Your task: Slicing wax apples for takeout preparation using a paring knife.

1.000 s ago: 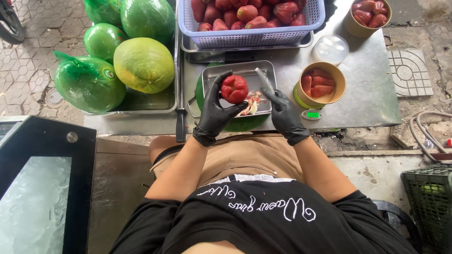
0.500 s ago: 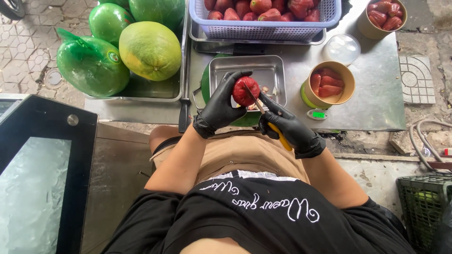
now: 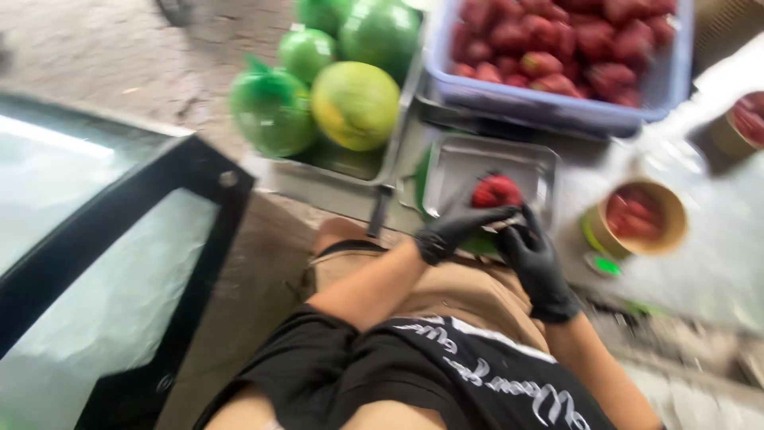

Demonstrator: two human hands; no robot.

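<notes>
Swings right and tilts since half a second ago, everything now smeared by blur; red fruit [image 3: 496,191] down from chest height to just over the steel tray [image 3: 493,163].

Far left of the tray: a dark-framed glass panel [image 3: 95,263], leaning across the corner. Nearer, still left of the tray: green bagged round fruits [image 3: 272,111] and one yellow-green pomelo [image 3: 355,105], packed together in a metal bin [image 3: 334,179]. Just left of the tray's lower corner: a dark handle [image 3: 380,213] hanging off the counter edge.

At the tray's front edge: left hand [image 3: 458,227], black-gloved, fingers curled up around the underside of the red fruit, gripping it. Touching it on the right: right hand [image 3: 535,259], also black-gloved, closed loosely with fingertips up against the fruit; whether anything sits in that hand, cannot tell through the blur.

Behind the tray: blue basket [image 3: 557,107] heaped with more red fruit. Right of the tray: paper cup [image 3: 637,219] with red pieces inside, a small green bit [image 3: 606,265] just in front of it. Further right, at the picture's edge: a second cup [image 3: 740,127], partly cut off.
</notes>
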